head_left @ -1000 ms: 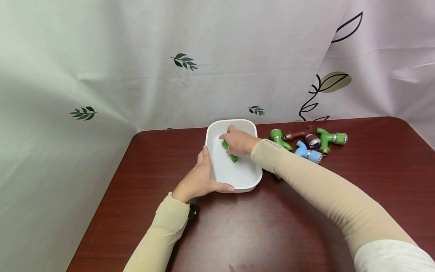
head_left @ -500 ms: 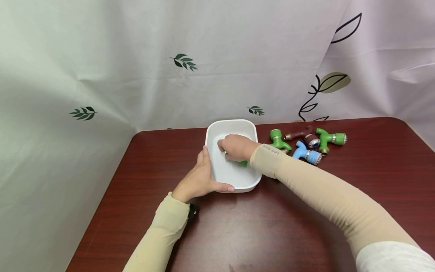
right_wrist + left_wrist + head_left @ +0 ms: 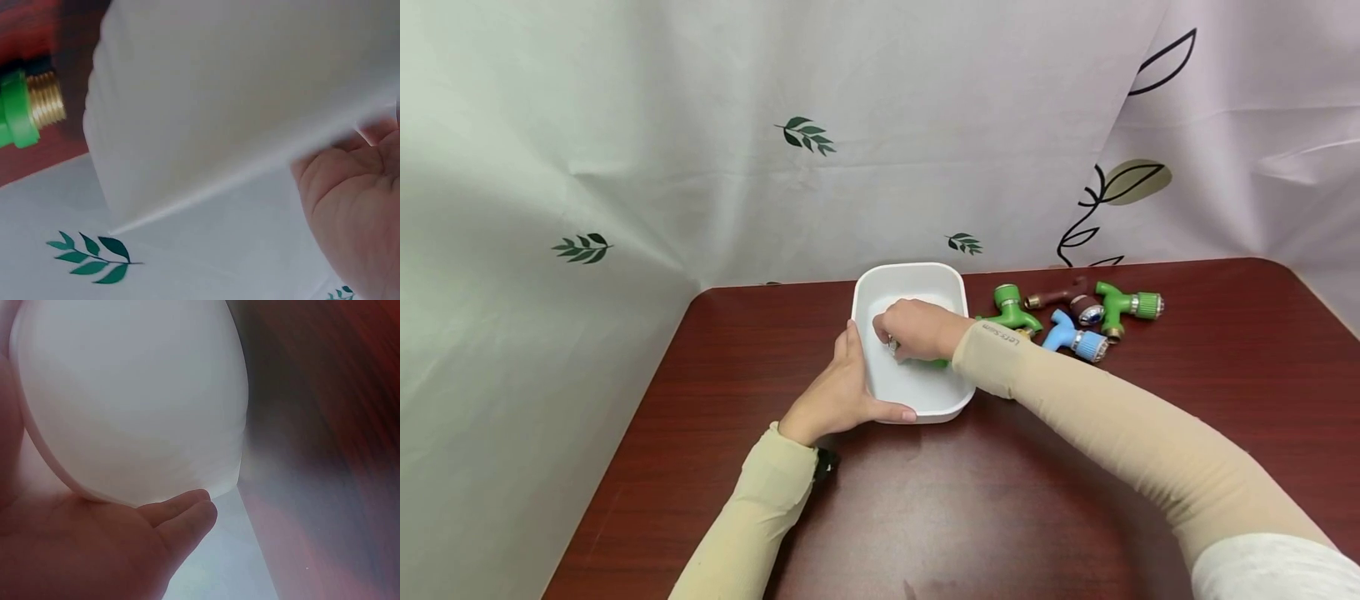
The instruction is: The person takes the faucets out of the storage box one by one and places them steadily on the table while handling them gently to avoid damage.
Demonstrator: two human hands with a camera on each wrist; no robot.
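In the head view my left hand [image 3: 838,392] holds the near left corner of a white plastic tub [image 3: 917,397]. Its fingers lie along the outer left wall and its thumb on the front rim. In the left wrist view the straight fingers [image 3: 187,519] touch the tub's outside. My right hand [image 3: 920,327] is down inside the tub and grips a green faucet [image 3: 942,364]. Only the silver end of its knob and a bit of green show around the hand. The tub's wall hides the right fingers in the right wrist view.
Right of the tub lie more faucets: a green one [image 3: 1009,308], a dark brown one [image 3: 1060,296], a blue one [image 3: 1075,337] and another green one [image 3: 1127,305]. The reddish-brown table [image 3: 1000,500] ends at a patterned cloth [image 3: 887,183] behind.
My right hand has closed around the green faucet in the tub and turned it, so its silver end now points left. The left hand and tub have stayed put.
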